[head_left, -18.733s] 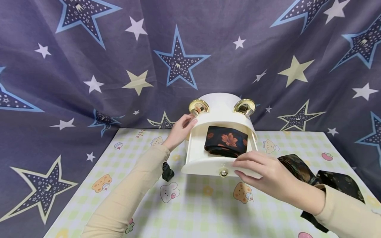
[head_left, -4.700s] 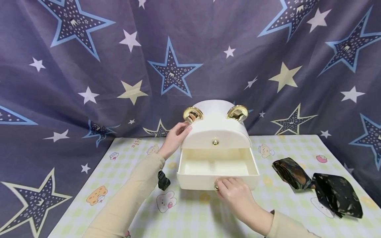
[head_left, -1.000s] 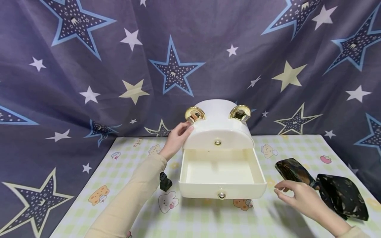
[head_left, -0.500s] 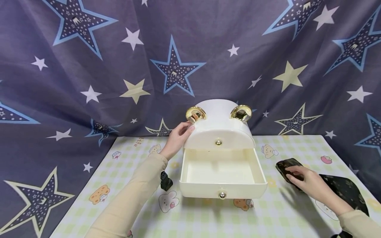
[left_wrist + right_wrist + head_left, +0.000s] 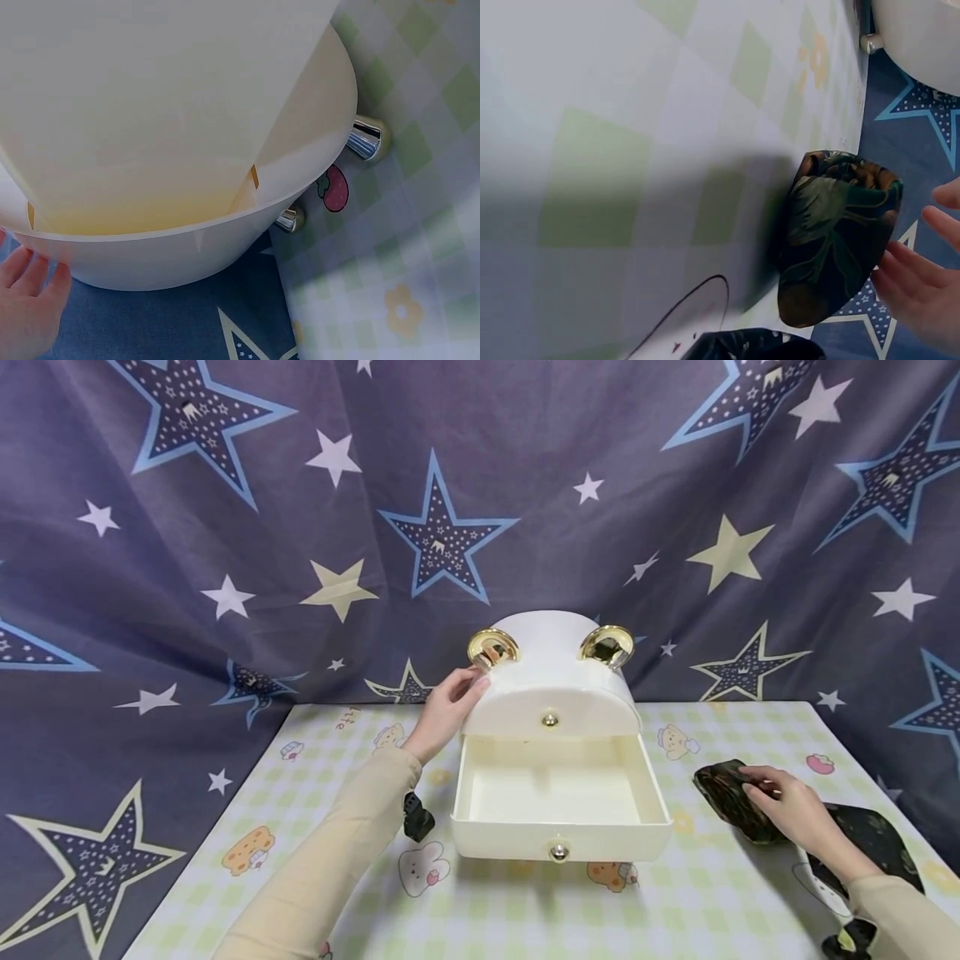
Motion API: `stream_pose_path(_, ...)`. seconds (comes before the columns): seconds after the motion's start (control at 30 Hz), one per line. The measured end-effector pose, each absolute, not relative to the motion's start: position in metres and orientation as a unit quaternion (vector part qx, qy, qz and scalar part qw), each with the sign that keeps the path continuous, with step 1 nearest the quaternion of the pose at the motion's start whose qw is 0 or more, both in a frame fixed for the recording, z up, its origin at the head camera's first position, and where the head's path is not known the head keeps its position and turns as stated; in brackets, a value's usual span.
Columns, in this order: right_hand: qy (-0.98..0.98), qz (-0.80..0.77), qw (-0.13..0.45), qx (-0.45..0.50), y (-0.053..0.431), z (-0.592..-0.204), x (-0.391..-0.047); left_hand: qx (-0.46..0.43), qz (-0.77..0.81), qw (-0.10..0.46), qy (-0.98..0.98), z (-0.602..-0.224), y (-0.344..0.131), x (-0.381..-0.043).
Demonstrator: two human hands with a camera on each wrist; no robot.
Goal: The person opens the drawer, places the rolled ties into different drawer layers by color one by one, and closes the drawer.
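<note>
A white rounded box (image 5: 555, 647) with two gold ear-like discs stands at the back of the table. Its upper drawer (image 5: 517, 714) is in; the lower drawer (image 5: 558, 777) is pulled out, its inside bare. My left hand (image 5: 444, 710) rests against the box's left side, below the gold disc, fingertips at the rim in the left wrist view. On the right, my right hand (image 5: 797, 810) touches a folded dark cloth with a leaf pattern (image 5: 836, 240). The thumb stands apart and the fingertips lie along the cloth's side. A second dark cloth (image 5: 873, 843) lies partly behind the right wrist.
A small black object (image 5: 417, 817) lies left of the drawer, beside the left sleeve. Pale green checked cloth (image 5: 360, 877) covers the table. A purple star-patterned curtain (image 5: 262, 568) hangs behind its back edge.
The upper drawer, which held a flowered dark cloth, has gone in, and the lower one has come out. My right hand has left the lower knob and moved right to the leaf-patterned cloth.
</note>
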State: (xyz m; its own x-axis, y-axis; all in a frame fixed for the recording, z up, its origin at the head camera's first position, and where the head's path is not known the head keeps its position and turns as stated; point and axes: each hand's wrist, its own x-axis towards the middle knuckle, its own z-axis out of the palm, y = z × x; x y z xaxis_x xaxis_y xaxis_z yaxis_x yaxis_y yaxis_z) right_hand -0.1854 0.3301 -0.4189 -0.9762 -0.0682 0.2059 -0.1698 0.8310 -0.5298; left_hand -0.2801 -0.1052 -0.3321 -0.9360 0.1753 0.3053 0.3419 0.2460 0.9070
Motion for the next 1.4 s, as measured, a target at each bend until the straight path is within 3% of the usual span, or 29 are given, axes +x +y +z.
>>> stream_pose_path(1.13,-0.957,0.274,0.085,0.050,0.347,-0.439,-0.208,-0.170,-0.592,0.070,-0.784,-0.331,-0.105,-0.279)
stream_pose_path(1.4,-0.958,0.281,0.034,0.045,0.348,-0.442,-0.209,-0.167,-0.592,0.070,-0.785,-0.331,-0.105,-0.278)
